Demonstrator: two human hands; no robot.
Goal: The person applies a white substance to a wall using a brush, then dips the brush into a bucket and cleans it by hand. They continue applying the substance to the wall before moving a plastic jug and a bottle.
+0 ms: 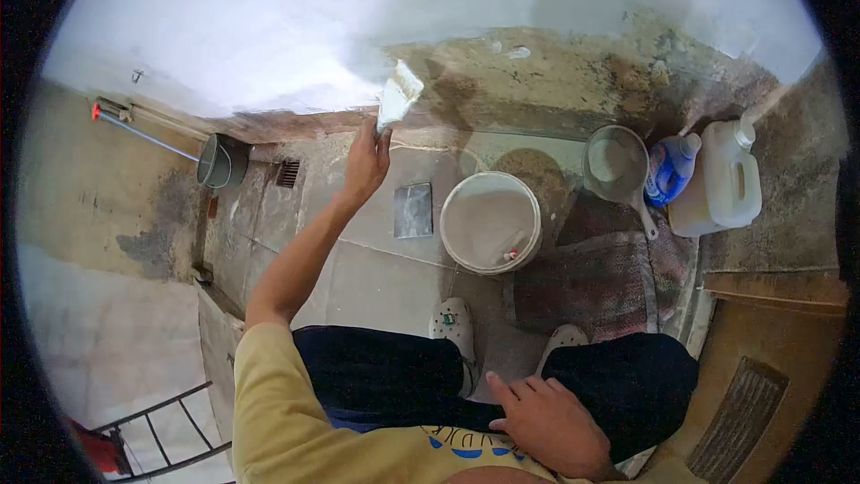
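My left hand reaches out to the wall, closed around the handle of a wide flat paintbrush. White paint coats the brush, and its tip is at the lower wall, where white coating meets bare, stained brown surface. Behind that hand, on the floor, stands a white bucket holding pale paint, with a small red-and-white item at its inner edge. A grey flat tile lies to the bucket's left. Resting by my right thigh, my right hand is empty, with its fingers loosely extended.
Right of the bucket are a long-handled pan, a blue bottle and a translucent jug. A woven mat lies near my feet. A dark bucket, a floor drain and a metal rack are on the left.
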